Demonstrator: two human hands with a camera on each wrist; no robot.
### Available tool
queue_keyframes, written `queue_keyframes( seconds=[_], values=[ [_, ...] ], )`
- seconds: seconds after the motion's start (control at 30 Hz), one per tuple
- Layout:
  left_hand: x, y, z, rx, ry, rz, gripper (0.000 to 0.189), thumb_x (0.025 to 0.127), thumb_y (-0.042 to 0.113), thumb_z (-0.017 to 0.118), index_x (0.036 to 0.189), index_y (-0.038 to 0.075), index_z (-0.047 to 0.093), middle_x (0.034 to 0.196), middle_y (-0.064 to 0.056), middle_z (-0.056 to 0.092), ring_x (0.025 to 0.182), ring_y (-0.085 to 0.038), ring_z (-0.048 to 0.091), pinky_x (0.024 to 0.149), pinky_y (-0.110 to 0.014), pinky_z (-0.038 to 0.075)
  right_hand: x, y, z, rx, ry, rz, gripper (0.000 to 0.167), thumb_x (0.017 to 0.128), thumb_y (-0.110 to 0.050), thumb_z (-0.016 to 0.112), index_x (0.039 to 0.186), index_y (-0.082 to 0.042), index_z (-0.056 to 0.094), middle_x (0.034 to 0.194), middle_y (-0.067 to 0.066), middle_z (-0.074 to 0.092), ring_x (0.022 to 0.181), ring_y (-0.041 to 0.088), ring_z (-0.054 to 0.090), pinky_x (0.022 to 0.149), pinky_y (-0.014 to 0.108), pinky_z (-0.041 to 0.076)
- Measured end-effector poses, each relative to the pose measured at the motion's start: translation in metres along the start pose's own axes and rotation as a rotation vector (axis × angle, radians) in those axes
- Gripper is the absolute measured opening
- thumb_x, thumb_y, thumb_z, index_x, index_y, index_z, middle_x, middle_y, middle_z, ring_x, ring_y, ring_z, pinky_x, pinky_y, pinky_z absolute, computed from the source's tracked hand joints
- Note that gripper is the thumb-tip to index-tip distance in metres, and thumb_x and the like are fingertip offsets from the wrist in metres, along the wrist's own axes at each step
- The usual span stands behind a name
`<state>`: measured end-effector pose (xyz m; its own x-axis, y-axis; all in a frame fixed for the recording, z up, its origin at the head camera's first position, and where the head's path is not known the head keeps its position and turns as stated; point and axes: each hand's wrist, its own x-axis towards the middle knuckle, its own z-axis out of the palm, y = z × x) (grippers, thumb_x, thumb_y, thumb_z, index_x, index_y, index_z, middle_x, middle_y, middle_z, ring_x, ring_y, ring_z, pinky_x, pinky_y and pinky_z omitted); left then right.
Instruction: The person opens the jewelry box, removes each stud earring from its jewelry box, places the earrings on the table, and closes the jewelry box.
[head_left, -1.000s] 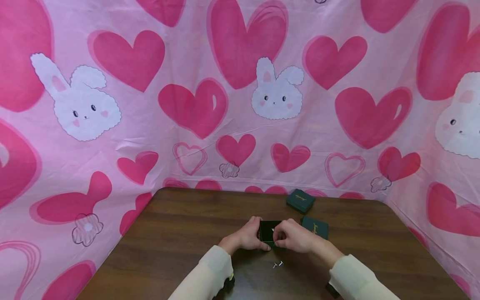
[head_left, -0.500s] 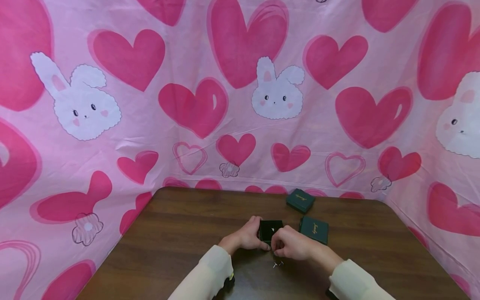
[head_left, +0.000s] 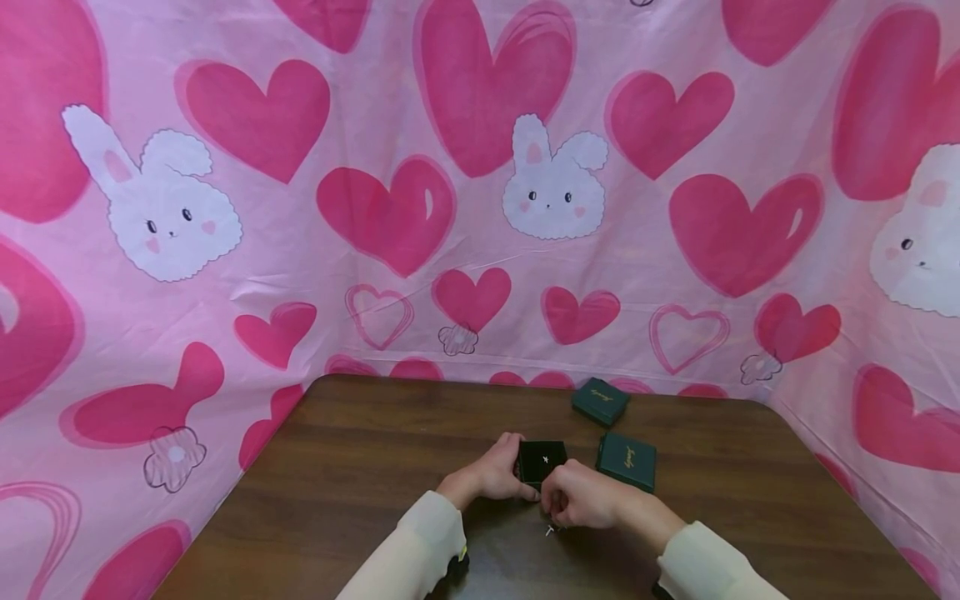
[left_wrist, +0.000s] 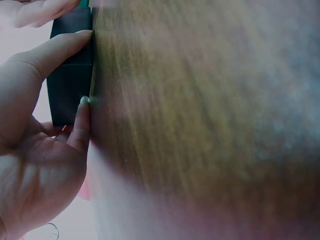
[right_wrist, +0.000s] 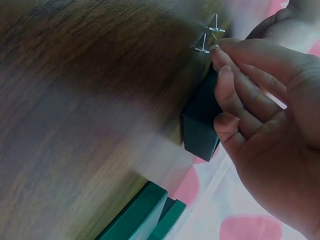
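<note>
A small dark jewellery box [head_left: 552, 451] with a black insert lies on the table, and a tiny silvery piece [head_left: 545, 459] shows on the insert. My left hand [head_left: 497, 472] grips its left side, thumb along the near wall in the left wrist view. My right hand [head_left: 587, 493] is at the box's near right corner, fingers curled. In the right wrist view its fingertips pinch a tiny stud earring [right_wrist: 215, 36], mostly covered by them. Beside these fingertips, two silver stud earrings [right_wrist: 203, 46] stand on the table with posts up. The hand partly hides them in the head view.
Right of the right hand lies a green box [head_left: 628, 461] with gold lettering. A second green box [head_left: 601, 401] sits behind it near the table's far edge. Pink cloth [head_left: 480, 208] with hearts and rabbits hangs around the brown wooden table [head_left: 390, 433].
My right hand has moved from over the box insert down toward the near side, close to the stud earrings, uncovering the insert. The left hand stays on the box.
</note>
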<state>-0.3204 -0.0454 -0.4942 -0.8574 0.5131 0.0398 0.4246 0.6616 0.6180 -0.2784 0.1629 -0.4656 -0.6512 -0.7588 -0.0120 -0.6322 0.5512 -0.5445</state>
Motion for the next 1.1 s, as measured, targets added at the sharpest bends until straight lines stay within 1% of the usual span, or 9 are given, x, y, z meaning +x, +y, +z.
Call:
queue_keyframes(
  seconds=[0.2,0.33,0.6,0.87,1.0,1.1],
  values=[
    [0.000,-0.001,0.000,-0.008,-0.004,0.002,0.076,0.078,0.027,0.090,0.134,0.006,0.045,0.117,-0.003,0.047,0.101,-0.016,0.052,0.097,-0.034,0.048,-0.005,-0.005,-0.003,0.010,-0.023,-0.009,0.018,0.080,0.007,0.077,0.086,-0.009,0.072,0.074,-0.008,0.065,0.064,-0.001,0.056,0.062,0.020,0.051],
    [0.000,-0.001,0.000,-0.015,-0.009,-0.008,0.076,0.078,0.027,0.090,0.135,0.006,0.045,0.117,-0.003,0.047,0.102,-0.016,0.052,0.098,-0.035,0.048,-0.007,-0.006,-0.008,0.012,-0.031,-0.001,0.015,0.082,0.004,0.076,0.088,-0.010,0.073,0.078,-0.008,0.066,0.067,0.000,0.057,0.064,0.021,0.051],
    [-0.001,0.000,0.000,-0.004,-0.011,-0.012,0.078,0.078,0.028,0.090,0.137,0.005,0.045,0.118,-0.003,0.047,0.102,-0.016,0.053,0.098,-0.036,0.049,-0.009,-0.004,-0.017,0.000,0.000,-0.015,0.009,0.085,-0.001,0.075,0.090,-0.009,0.075,0.079,-0.011,0.067,0.067,0.001,0.058,0.064,0.021,0.052],
    [0.001,0.000,0.000,-0.001,-0.007,-0.011,0.084,0.078,0.031,0.091,0.140,0.003,0.043,0.121,-0.005,0.048,0.102,-0.017,0.053,0.098,-0.036,0.048,-0.007,0.000,-0.024,-0.024,0.048,-0.030,0.008,0.086,-0.003,0.076,0.092,-0.007,0.073,0.080,-0.012,0.067,0.070,0.002,0.060,0.066,0.022,0.052],
    [0.001,-0.001,0.000,-0.011,-0.006,-0.013,0.082,0.077,0.031,0.091,0.138,0.003,0.044,0.119,-0.004,0.048,0.102,-0.017,0.053,0.099,-0.036,0.048,-0.006,0.004,-0.025,-0.046,0.070,-0.029,0.007,0.087,-0.005,0.076,0.093,-0.007,0.073,0.080,-0.012,0.065,0.071,0.002,0.059,0.068,0.022,0.052],
    [0.001,0.000,0.000,-0.023,-0.008,-0.011,0.080,0.077,0.029,0.091,0.136,0.003,0.044,0.118,-0.005,0.048,0.101,-0.017,0.053,0.099,-0.037,0.049,-0.006,0.006,-0.027,-0.061,0.094,-0.036,0.006,0.088,-0.006,0.076,0.093,-0.007,0.073,0.079,-0.011,0.065,0.070,0.002,0.058,0.066,0.022,0.051]
  ],
)
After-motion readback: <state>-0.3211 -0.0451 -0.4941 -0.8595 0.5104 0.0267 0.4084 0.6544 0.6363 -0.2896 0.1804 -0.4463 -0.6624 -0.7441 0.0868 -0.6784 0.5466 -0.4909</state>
